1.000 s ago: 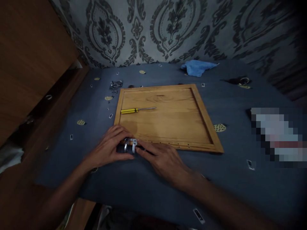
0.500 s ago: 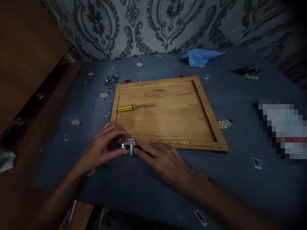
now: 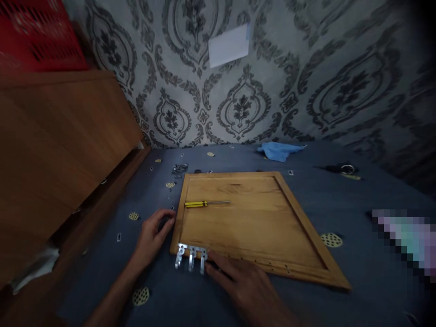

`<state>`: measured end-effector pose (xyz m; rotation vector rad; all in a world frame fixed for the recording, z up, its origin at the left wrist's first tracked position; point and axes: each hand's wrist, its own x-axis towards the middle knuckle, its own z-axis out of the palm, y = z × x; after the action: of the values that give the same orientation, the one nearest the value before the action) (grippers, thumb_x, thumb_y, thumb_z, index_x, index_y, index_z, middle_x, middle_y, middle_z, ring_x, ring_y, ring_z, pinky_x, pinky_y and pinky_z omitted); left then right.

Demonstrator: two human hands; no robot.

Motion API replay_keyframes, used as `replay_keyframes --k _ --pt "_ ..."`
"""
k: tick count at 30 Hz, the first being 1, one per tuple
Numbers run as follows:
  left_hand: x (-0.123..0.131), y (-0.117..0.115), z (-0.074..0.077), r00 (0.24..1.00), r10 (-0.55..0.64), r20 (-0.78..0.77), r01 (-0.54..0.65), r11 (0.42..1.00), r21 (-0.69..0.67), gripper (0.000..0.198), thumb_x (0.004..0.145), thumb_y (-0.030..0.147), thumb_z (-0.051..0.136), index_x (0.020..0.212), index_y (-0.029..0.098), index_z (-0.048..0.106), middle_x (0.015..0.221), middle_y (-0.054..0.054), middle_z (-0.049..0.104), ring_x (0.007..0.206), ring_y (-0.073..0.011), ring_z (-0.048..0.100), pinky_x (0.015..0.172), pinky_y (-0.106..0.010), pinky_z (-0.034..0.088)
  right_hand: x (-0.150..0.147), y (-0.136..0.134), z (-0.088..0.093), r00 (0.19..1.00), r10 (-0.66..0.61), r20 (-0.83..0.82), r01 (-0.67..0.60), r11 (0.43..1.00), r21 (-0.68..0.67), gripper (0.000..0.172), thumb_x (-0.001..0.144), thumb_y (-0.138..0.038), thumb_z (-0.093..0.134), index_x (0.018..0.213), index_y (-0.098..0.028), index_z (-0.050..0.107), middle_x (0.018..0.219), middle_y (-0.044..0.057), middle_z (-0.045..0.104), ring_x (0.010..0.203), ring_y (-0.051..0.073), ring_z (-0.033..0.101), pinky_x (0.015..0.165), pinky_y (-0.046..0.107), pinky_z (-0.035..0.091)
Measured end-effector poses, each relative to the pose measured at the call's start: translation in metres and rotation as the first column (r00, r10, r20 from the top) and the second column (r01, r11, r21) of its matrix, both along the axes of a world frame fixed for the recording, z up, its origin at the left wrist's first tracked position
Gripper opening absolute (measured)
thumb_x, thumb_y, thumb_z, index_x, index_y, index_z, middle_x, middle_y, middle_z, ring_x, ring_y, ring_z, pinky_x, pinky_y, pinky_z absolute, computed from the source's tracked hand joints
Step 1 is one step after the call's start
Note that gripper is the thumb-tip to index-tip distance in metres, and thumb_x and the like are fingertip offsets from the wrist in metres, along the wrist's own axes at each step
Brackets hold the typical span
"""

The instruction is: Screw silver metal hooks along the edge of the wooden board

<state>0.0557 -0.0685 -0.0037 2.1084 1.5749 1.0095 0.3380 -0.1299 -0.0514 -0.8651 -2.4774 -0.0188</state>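
A wooden framed panel (image 3: 259, 227) lies flat on a blue cloth. A silver metal hook bracket (image 3: 190, 256) with three prongs sits at the panel's near left corner. My right hand (image 3: 238, 281) rests just right of the bracket, its fingertips touching the bracket's end and the panel's near edge. My left hand (image 3: 153, 236) hovers beside the panel's left edge, fingers curled loosely and apart, holding nothing. A yellow-handled screwdriver (image 3: 204, 203) lies on the panel near its left side.
Small metal hardware (image 3: 179, 169) sits beyond the panel's far left corner. A blue rag (image 3: 279, 151) lies by the patterned wall. A dark object with a ring (image 3: 342, 169) is at the far right. A brown wooden cabinet (image 3: 57, 150) stands left.
My left hand has let go of the bracket and moved left along the panel's edge. The bracket now lies uncovered. The view has tilted upward, showing more wall.
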Motion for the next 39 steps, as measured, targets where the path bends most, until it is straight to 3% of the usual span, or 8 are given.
replay_keyframes --k 4,8,17,24,30,39 --pt "-0.024 0.032 -0.014 0.995 0.094 -0.023 -0.094 0.995 0.021 0.027 0.105 0.038 0.053 0.112 0.016 0.068 0.107 -0.008 0.074 0.098 -0.0219 0.072 0.088 -0.041 0.061 -0.002 0.002 0.006 1.000 0.002 0.001 -0.002 1.000 0.002 0.052 0.094 0.000 0.048 0.134 -0.028 0.065 0.131 0.006 0.075 0.094 0.019 0.077 0.077 0.031 0.063" --pt "-0.041 0.070 -0.018 0.984 0.138 -0.114 -0.134 0.990 0.047 0.032 0.100 0.039 0.065 0.123 0.016 0.065 0.122 -0.010 0.068 0.107 -0.0236 0.069 0.093 -0.046 0.060 -0.003 0.001 0.012 1.000 -0.020 0.009 0.020 1.000 0.000 0.054 0.091 0.003 0.052 0.132 -0.029 0.067 0.129 0.004 0.075 0.091 0.018 0.077 0.076 0.029 0.062" --pt "-0.028 0.133 -0.021 0.927 0.148 -0.344 -0.129 0.989 0.078 0.037 0.099 0.038 0.066 0.129 0.017 0.062 0.132 -0.011 0.065 0.114 -0.0261 0.066 0.097 -0.049 0.059 -0.006 0.002 0.016 0.997 -0.039 0.066 0.044 0.996 -0.079 0.050 0.089 0.001 0.060 0.127 -0.029 0.069 0.136 0.004 0.072 0.098 0.020 0.078 0.078 0.031 0.062" --pt "-0.029 0.142 -0.024 0.881 0.158 -0.446 -0.136 0.987 0.082 0.036 0.099 0.038 0.065 0.129 0.018 0.062 0.131 -0.011 0.065 0.113 -0.0255 0.067 0.096 -0.048 0.059 -0.004 -0.003 0.022 0.994 -0.051 0.101 0.067 0.986 -0.154 0.056 0.086 0.003 0.064 0.131 -0.031 0.067 0.140 0.002 0.070 0.104 0.022 0.076 0.083 0.033 0.062" --pt "-0.034 0.142 -0.025 0.859 0.116 -0.498 -0.074 0.992 0.104 0.036 0.100 0.038 0.065 0.129 0.018 0.063 0.131 -0.011 0.065 0.113 -0.0254 0.067 0.096 -0.048 0.059 -0.005 -0.004 0.031 0.991 -0.048 0.123 0.075 0.972 -0.223 0.060 0.086 0.004 0.063 0.135 -0.032 0.065 0.145 0.000 0.066 0.104 0.022 0.075 0.081 0.034 0.061" --pt "-0.040 0.138 -0.020 0.783 0.127 -0.609 -0.064 0.990 0.124 0.032 0.100 0.037 0.065 0.125 0.017 0.064 0.127 -0.010 0.067 0.109 -0.0238 0.068 0.093 -0.045 0.060 -0.004 -0.005 0.026 0.996 -0.065 0.061 0.076 0.979 -0.190 0.057 0.091 0.000 0.058 0.136 -0.035 0.064 0.138 0.002 0.070 0.102 0.019 0.074 0.080 0.030 0.057"
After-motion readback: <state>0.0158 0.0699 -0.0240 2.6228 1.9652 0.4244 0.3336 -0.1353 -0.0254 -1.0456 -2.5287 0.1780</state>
